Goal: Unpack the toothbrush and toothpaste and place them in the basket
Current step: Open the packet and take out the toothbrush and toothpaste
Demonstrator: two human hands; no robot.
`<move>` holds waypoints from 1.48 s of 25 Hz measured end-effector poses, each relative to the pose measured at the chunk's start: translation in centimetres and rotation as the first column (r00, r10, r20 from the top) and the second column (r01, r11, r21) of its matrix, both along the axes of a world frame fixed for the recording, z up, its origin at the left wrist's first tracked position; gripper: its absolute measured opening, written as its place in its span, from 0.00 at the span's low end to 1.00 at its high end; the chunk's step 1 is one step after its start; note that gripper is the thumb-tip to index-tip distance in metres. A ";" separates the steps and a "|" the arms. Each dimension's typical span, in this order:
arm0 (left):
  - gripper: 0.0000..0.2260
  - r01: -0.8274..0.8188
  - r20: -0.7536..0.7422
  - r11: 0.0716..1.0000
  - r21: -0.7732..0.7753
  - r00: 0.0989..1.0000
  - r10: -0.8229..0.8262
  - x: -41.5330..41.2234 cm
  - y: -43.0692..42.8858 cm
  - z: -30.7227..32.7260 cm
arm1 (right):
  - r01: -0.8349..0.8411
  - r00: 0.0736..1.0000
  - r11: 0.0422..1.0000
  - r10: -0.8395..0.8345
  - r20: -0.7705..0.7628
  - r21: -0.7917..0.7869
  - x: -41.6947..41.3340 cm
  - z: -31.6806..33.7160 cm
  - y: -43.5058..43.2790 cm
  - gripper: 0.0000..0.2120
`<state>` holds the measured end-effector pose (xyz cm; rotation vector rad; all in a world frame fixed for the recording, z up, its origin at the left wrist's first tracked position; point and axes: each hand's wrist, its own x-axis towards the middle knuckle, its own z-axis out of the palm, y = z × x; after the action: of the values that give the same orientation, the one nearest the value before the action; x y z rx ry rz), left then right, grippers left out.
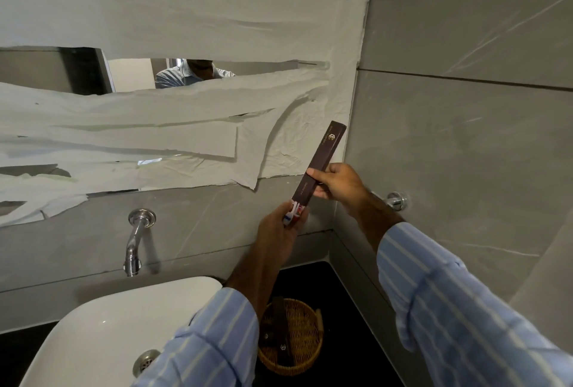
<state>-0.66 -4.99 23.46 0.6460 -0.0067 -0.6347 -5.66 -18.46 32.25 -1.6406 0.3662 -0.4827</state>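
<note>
Up near the corner of the grey walls, both hands work on a long dark brown box (321,163) held tilted, its upper end toward the paper-covered mirror (155,126) and its lower end pointing down toward the person. The right hand (336,183) is clamped around the middle of the box, thumb across its front face and fingers curled behind. The left hand (279,228) is closed on the contents that stick out of the box's lower, opened end: a red, white and blue bit of packaging or tube (293,214), pinched between thumb and fingers. Whether that is the toothpaste or the wrapped toothbrush is too small to tell. Both forearms wear blue striped sleeves (449,309).

Below the hands, on the black worktop (347,340) beside the sink, sits a round wicker basket (310,352). Inside it lie dark brown boxes (279,324) with small pale logos, leaning against its wall; the left sleeve hides part of the basket's rim. The held box is well above the basket, not touching it.

To the left is a white basin (108,324) with a metal drain (145,362), and a chrome spout (135,244) comes out of the wall above it. A chrome fitting (397,200) shows on the right wall just behind the right wrist.
</note>
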 end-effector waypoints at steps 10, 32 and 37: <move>0.12 -0.536 0.792 0.588 0.605 0.483 -0.374 0.9 0.4 -0.6 | 0.197 0.979 0.979 -0.199 -0.034 -0.046 0.8 -1.1 -1.0 0.08; 0.06 -0.064 0.365 0.742 0.668 0.897 -0.251 -1.6 1.5 -6.4 | 0.312 0.923 0.939 -0.335 -0.191 -0.144 -8.2 -8.2 -3.6 0.15; 0.08 0.159 0.139 0.686 0.710 0.923 -0.358 -5.4 -0.3 -10.6 | 0.357 0.874 0.934 -0.329 -0.357 0.016 -12.1 -16.3 -2.9 0.16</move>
<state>-6.09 -5.27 12.86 1.4873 -0.1241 -0.8286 -17.73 -21.33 15.91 -1.5846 0.9457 -0.4307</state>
